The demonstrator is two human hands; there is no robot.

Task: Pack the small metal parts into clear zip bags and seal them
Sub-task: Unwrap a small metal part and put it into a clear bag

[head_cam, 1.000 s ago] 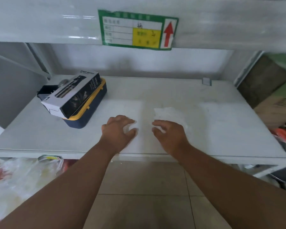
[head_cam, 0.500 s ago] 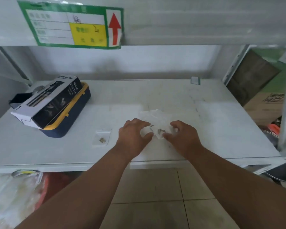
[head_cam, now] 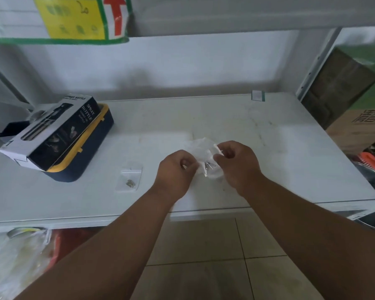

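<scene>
White shelf (head_cam: 236,118) carries a filled zip bag (head_cam: 130,178), left of the left hand (head_cam: 176,172); left hand and right hand (head_cam: 236,163) pinch a clear bag (head_cam: 201,152) holding metal parts (head_cam: 208,165) between them.

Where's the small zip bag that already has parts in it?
The small zip bag lies flat on the white shelf, just left of the left hand and right of the spray bottle box.
</scene>
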